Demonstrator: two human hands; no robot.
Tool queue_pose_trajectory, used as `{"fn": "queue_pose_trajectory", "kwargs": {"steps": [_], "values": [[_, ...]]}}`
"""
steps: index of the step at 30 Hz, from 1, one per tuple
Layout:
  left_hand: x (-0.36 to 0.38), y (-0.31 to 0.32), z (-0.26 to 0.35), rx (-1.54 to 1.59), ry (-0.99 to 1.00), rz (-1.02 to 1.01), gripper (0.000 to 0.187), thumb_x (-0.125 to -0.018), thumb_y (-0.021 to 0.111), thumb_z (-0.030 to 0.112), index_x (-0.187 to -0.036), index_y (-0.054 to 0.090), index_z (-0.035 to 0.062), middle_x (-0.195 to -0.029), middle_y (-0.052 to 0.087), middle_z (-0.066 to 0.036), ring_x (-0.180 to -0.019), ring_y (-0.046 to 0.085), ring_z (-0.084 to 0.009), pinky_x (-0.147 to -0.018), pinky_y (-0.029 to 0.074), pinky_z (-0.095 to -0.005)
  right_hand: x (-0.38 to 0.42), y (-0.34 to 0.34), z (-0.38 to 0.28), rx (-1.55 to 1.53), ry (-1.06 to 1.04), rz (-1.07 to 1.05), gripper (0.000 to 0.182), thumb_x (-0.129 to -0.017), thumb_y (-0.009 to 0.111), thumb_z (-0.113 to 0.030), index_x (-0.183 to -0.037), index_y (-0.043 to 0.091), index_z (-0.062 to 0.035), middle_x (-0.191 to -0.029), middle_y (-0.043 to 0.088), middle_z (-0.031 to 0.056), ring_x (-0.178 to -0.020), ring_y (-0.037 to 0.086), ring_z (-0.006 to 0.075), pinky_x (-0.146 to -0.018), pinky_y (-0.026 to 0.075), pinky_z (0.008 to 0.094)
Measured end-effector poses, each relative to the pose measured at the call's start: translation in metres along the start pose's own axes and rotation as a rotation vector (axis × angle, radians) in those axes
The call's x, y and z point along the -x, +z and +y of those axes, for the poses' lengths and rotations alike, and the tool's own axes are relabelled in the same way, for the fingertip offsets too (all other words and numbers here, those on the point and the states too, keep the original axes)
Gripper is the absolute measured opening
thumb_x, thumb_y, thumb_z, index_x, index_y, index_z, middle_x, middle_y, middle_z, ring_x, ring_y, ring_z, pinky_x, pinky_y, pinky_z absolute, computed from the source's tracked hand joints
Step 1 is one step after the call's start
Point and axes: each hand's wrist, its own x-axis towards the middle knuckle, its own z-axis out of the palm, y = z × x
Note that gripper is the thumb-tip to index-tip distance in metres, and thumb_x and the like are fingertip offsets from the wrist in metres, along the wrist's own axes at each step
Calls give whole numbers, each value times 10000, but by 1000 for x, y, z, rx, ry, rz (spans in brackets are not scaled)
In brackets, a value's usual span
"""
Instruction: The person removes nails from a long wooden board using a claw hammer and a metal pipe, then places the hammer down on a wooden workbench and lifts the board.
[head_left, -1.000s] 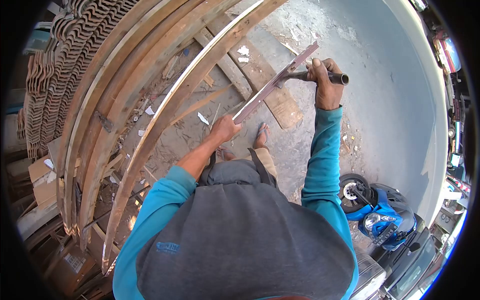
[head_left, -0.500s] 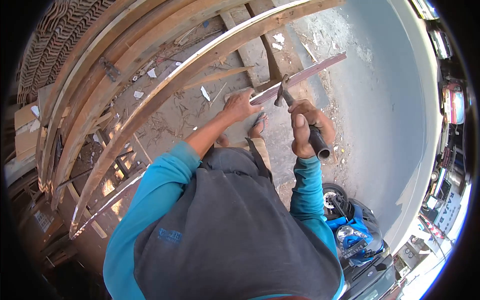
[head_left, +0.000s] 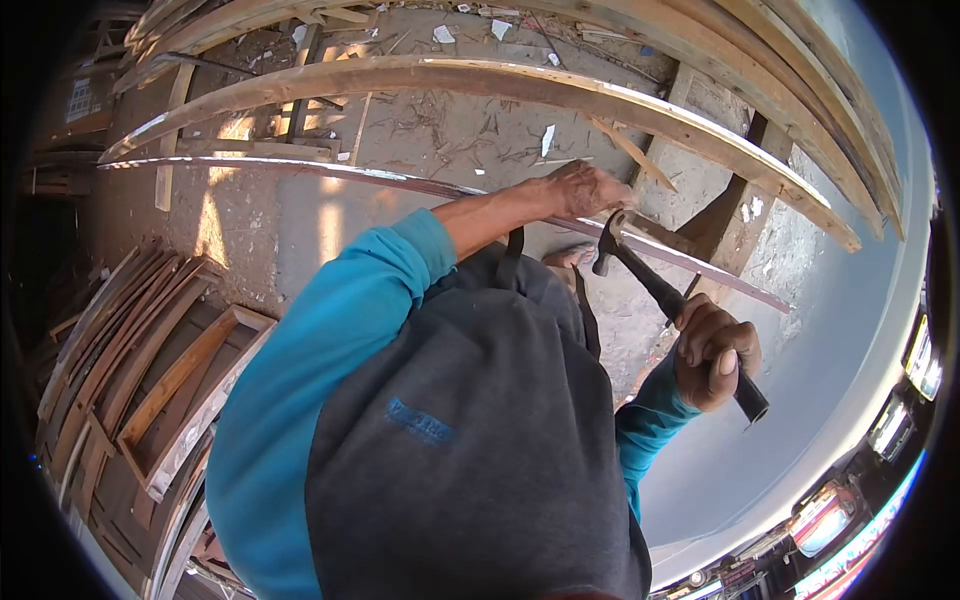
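Observation:
My right hand (head_left: 712,350) is closed around the lower handle of a claw hammer (head_left: 655,285). The hammer's metal head is up and to the left, close to my left hand (head_left: 585,190). A long, thin wooden strip (head_left: 400,180) with a whitish, flaking edge runs across in front of my body. My left hand is closed over this strip, its fingertips partly hidden beneath the hand. On the right, the strip's reddish-brown end (head_left: 745,285) extends past the hammer.
Beyond the strip lies a curved wooden beam (head_left: 480,80), with more curved beams (head_left: 790,80) behind it. Wooden frames (head_left: 185,395) are stacked at lower left. Wood shavings and white scraps litter the concrete floor (head_left: 430,125). Vehicles (head_left: 830,515) stand at far right.
The view has swung to the left, bringing the stacked frames into sight and losing the blue motorcycle. My right hand has drawn the hammer's handle lower and away from my left hand.

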Motion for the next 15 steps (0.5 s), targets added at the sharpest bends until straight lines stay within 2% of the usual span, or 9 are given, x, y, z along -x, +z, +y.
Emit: {"fn": "queue_pose_trajectory", "kwargs": {"steps": [1, 2, 4, 6, 8, 10, 12, 14, 15], "values": [[6, -12, -7, -34, -67, -16, 297, -929, 597, 251, -1202, 670, 163, -919, 710, -182, -855, 693, -392, -753, 553, -463, -2, 5, 5, -12, 54, -8, 331, -910, 640, -271, -718, 463, -67, -509, 431, 32, -441, 383, 137, -521, 401, 370], [13, -14, -25, -49, -52, 27, 382, -934, 625, 305, -1287, 635, 161, -977, 705, -201, -930, 688, -384, -812, 544, -466, -5, 14, 10, -13, 77, -18, 330, -906, 646, -269, -721, 466, -64, -511, 429, 31, -445, 385, 137, -525, 410, 370], [38, -59, -10, -315, -29, 88, 496, -898, 675, 356, -1343, 600, 152, -1094, 692, -210, -1045, 664, -373, -903, 520, -462, -10, 23, 18, -21, 124, -51, 331, -900, 655, -270, -728, 471, -55, -520, 431, 29, -462, 394, 137, -546, 434, 366], [69, -100, 2, -221, -402, -36, 511, -858, 734, 275, -1335, 607, 146, -1231, 653, -186, -1214, 579, -356, -1046, 436, -476, -12, 23, 21, -36, 178, -67, 325, -901, 649, -266, -731, 477, -49, -527, 432, 30, -472, 402, 136, -561, 443, 359], [107, -135, 13, -144, -604, 134, 491, -862, 746, 276, -1305, 621, 106, -1159, 690, -155, -1114, 639, -325, -980, 489, -423, -13, 15, 28, -68, 202, -93, 321, -900, 650, -262, -733, 479, -47, -528, 430, 30, -474, 400, 135, -565, 446, 358], [154, -153, 27, 25, -845, 477, 437, -914, 710, 293, -1271, 631, 53, -1063, 714, -108, -988, 674, -225, -882, 525, -340, -16, 5, 35, -75, 241, -175, 314, -908, 647, -272, -768, 493, -36, -575, 460, 40, -516, 428, 138, -588, 450, 353], [207, -147, 31, 40, -1001, 832, 367, -947, 679, 309, -1174, 661, 21, -998, 712, -72, -900, 664, -143, -800, 528, -284, -20, 4, 38, -21, 278, -231, 314, -916, 641, -279, -789, 499, -31, -607, 478, 45, -546, 444, 139, -607, 453, 348], [254, -123, 29, 213, -1086, 1190, 317, -961, 661, 300, -1122, 651, 27, -976, 704, -63, -858, 656, -136, -784, 528, -280, -22, -3, 38, 46, 319, -341, 313, -938, 620, -300, -851, 516, -19, -703, 532, 64, -642, 496, 145, -661, 458, 328], [275, -108, 30, 202, -1095, 1206, 317, -961, 661, 300, -1122, 651, 27, -976, 704, -63, -858, 656, -136, -784, 528, -280, -25, -4, 37, 34, 323, -357, 313, -938, 620, -300, -851, 516, -19, -703, 532, 64, -642, 496, 145, -661, 458, 328]]}}
